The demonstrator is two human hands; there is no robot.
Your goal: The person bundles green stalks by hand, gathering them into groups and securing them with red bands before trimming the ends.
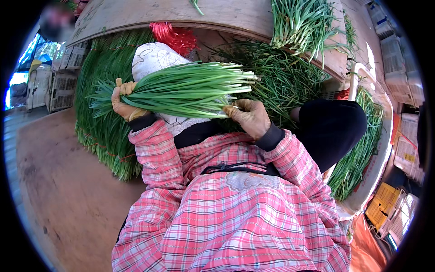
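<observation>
A bunch of garlic chives point(186, 88) lies across in front of me, its pale stem ends to the right and its green tips to the left. My left hand point(127, 100), in a tan glove, is closed around the leafy end. At the stem end, the gloved fingers of my right hand point(250, 117) pinch the lower stems. Under the bunch, a white patterned cloth point(156, 58) covers my knee. Large tied bundles of chives point(102, 131) are stacked to the left, beside my left hand. Loose dark green leaves point(276, 77) lie in a heap beyond my right hand.
A wooden table point(217, 16) spans the far side, with more chives point(301, 25) on its right end. Red ties point(173, 38) hang at its edge. On the right stands a white basket point(387, 136) holding chives. Crates point(63, 86) stand at far left; a yellow crate point(383, 204) lies at right.
</observation>
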